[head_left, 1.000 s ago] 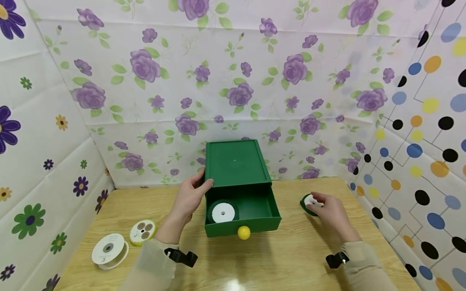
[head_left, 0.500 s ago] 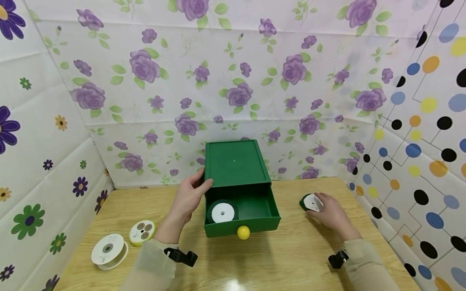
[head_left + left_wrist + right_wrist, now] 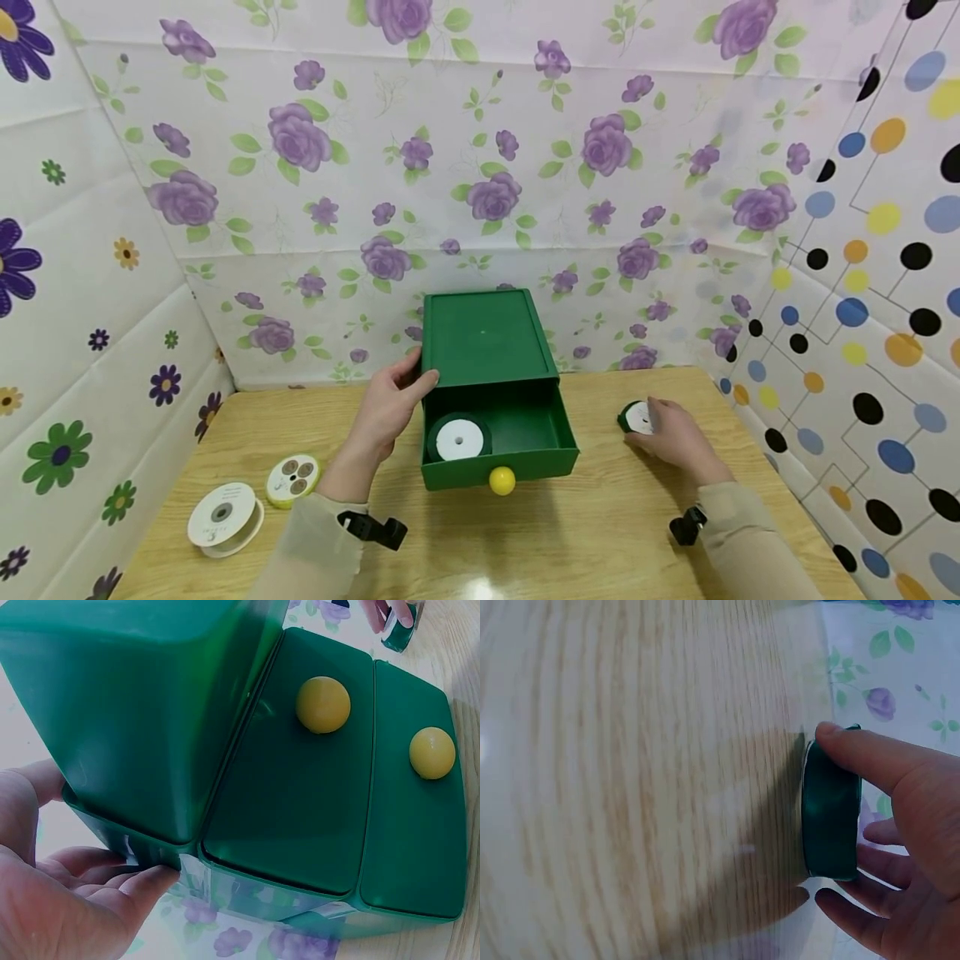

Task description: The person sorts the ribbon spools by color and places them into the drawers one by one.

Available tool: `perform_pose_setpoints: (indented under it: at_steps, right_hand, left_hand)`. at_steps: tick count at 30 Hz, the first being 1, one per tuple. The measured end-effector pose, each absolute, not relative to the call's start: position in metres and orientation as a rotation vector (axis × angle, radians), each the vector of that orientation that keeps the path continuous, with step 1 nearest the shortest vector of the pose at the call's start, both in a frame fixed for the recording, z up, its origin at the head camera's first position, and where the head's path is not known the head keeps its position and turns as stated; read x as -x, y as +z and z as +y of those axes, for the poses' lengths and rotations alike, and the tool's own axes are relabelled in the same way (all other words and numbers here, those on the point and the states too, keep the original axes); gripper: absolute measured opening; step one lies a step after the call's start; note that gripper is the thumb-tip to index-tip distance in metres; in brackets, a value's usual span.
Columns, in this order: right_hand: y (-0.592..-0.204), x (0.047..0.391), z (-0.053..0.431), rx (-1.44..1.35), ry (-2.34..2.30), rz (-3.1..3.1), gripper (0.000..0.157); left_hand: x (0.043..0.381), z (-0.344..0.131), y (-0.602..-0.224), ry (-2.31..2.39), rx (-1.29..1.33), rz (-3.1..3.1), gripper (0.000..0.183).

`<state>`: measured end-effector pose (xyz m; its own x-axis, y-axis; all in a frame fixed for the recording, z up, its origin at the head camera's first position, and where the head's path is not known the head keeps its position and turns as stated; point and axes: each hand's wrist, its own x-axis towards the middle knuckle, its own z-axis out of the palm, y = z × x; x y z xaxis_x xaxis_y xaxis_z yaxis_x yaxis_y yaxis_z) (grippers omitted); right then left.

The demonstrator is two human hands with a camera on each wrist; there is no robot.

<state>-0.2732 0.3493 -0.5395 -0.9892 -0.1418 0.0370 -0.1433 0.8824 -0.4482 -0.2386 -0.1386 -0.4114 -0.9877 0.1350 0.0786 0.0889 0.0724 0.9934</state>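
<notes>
A green drawer cabinet (image 3: 483,337) stands against the back cloth, its top drawer (image 3: 525,417) pulled out. Inside that drawer, at the left, lies a ribbon spool (image 3: 459,438) with a white face and dark green ribbon. My left hand (image 3: 386,404) holds the cabinet at its upper left edge, thumb near the front corner and fingers along the side. On the table to the right, my right hand (image 3: 678,437) grips another dark green ribbon spool (image 3: 831,814) by its rim. Its thumb lies across one edge, with fingers at the opposite edge; part of the white face is covered.
On the left of the table are a large white spool (image 3: 222,514) and a smaller spool with a yellow rim (image 3: 292,478). Yellow ball knobs, such as the middle drawer's knob (image 3: 323,705), stick out from the cabinet. Patterned cloths (image 3: 480,167) enclose the table on three sides.
My right hand has shifted its fingers from over the spool's face to round its right edge, and the wrist has turned slightly. The left hand and cabinet have stayed put.
</notes>
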Motion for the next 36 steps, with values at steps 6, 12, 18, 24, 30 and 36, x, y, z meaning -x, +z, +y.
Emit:
perform_pose_setpoints:
  at_steps: [6, 12, 18, 24, 30, 36]
  right_hand:
    - [-0.540, 0.273, 0.349, -0.218, 0.701, -3.059, 0.091]
    - [-0.538, 0.274, 0.348, -0.210, 0.692, -3.074, 0.089]
    - [-0.532, 0.275, 0.345, -0.153, 0.757, -3.063, 0.092]
    - [-0.507, 0.268, 0.330, -0.161, 0.898, -2.948, 0.092]
    - [-0.468, 0.254, 0.306, -0.310, 0.934, -2.822, 0.088]
    - [-0.431, 0.236, 0.280, -0.460, 1.010, -2.761, 0.086]
  left_hand:
    - [0.238, -0.138, -0.411, 2.112, -0.242, 2.264, 0.071]
    - [0.238, -0.139, -0.411, 2.111, -0.238, 2.272, 0.070]
    - [0.240, -0.139, -0.414, 2.101, -0.235, 2.289, 0.071]
    - [0.242, -0.139, -0.416, 2.115, -0.240, 2.274, 0.071]
    - [0.241, -0.138, -0.416, 2.119, -0.249, 2.269, 0.071]
    - [0.241, -0.139, -0.416, 2.118, -0.253, 2.270, 0.071]
